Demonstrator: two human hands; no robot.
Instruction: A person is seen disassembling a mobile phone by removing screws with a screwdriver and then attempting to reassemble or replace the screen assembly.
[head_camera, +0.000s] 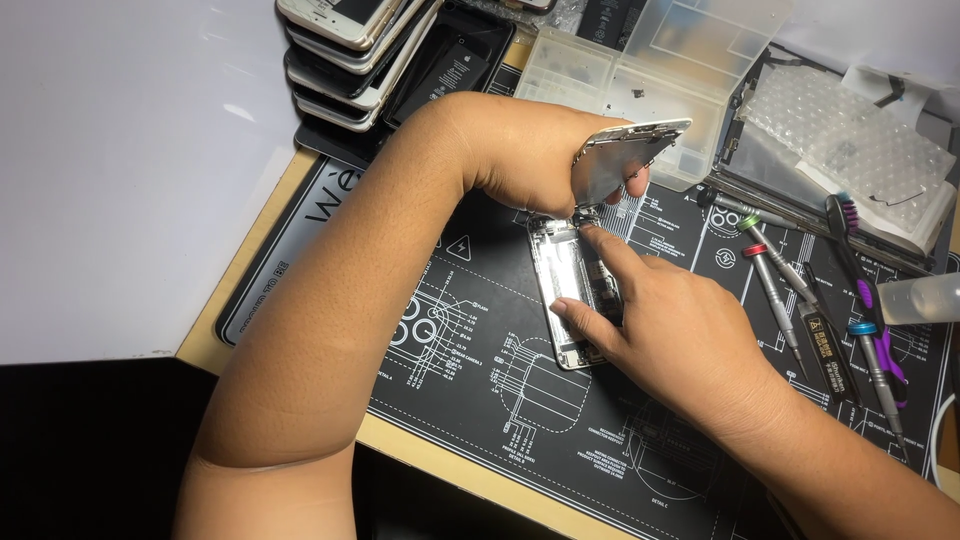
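An opened silver phone body (568, 285) lies on a black work mat (480, 370). Its screen panel (625, 155) is lifted up, hinged at the body's top end. My left hand (530, 150) holds that raised panel from behind, fingers curled round its edge. My right hand (665, 325) rests on the phone body, with the index fingertip pressing at the top end near the hinge and the thumb along the body's lower side.
A stack of several phones (350, 50) sits at the back left. A clear plastic parts box (640, 70) and a bubble-wrap pad on a tablet (850, 150) lie behind. Screwdrivers (780, 285), a purple-bristled brush (860, 270) and a small bottle (920, 298) lie right.
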